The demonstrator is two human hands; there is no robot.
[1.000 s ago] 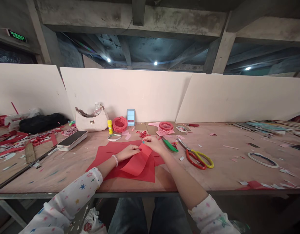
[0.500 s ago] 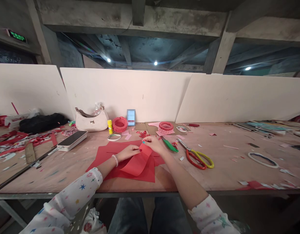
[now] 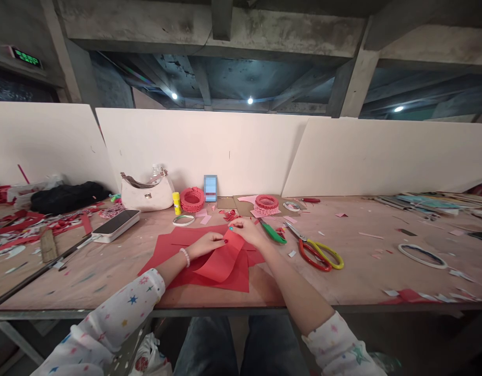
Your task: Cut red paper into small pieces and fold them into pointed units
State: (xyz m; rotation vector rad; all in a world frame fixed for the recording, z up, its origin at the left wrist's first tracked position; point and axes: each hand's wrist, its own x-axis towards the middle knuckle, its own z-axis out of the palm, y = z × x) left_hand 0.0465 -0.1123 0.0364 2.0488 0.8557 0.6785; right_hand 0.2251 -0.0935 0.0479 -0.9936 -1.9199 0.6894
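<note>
Since the table (image 3: 362,282) gives plenty of room, I'd work right where the red sheets (image 3: 164,256) lie, close to its near edge. The curled red piece (image 3: 223,261) sits on top of them, lower end bowing toward that edge; imo keep the bend loose so it doesn't crease, and steady the side while handling the top. Both forearms slant in over the near edge. Right hand (image 3: 246,230) pinches the upper end; left hand (image 3: 207,243) lies low, fingertips at the piece's left side, can't tell if they're pinching.
</note>
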